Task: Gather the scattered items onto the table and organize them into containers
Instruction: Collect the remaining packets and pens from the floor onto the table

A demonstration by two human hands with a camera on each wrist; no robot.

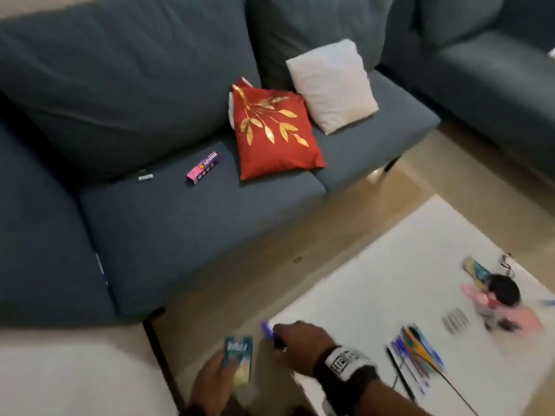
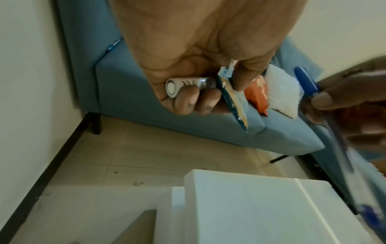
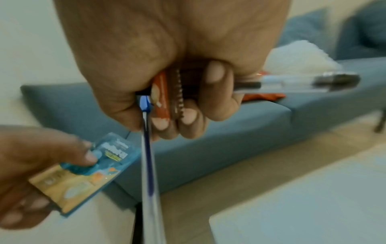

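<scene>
My left hand (image 1: 216, 376) grips a teal-and-yellow packet (image 1: 238, 360) low in the head view, just off the white table's (image 1: 375, 289) near corner. In the left wrist view the same hand (image 2: 198, 99) also curls round a silver battery (image 2: 188, 85) beside the packet (image 2: 231, 99). My right hand (image 1: 297, 340) is over the table corner and holds a blue pen (image 1: 268, 330). In the right wrist view it (image 3: 183, 107) grips that blue pen (image 3: 147, 148), an orange sachet (image 3: 160, 95) and a clear black-capped pen (image 3: 292, 82).
On the dark blue sofa (image 1: 180, 235) lie a pink box (image 1: 205, 168), a small battery (image 1: 146, 176), a red leaf-print cushion (image 1: 274, 130) and a white cushion (image 1: 332, 85). The table carries several pens (image 1: 417, 352), several batteries (image 1: 456, 321) and a blurred pink-and-black item (image 1: 504, 298).
</scene>
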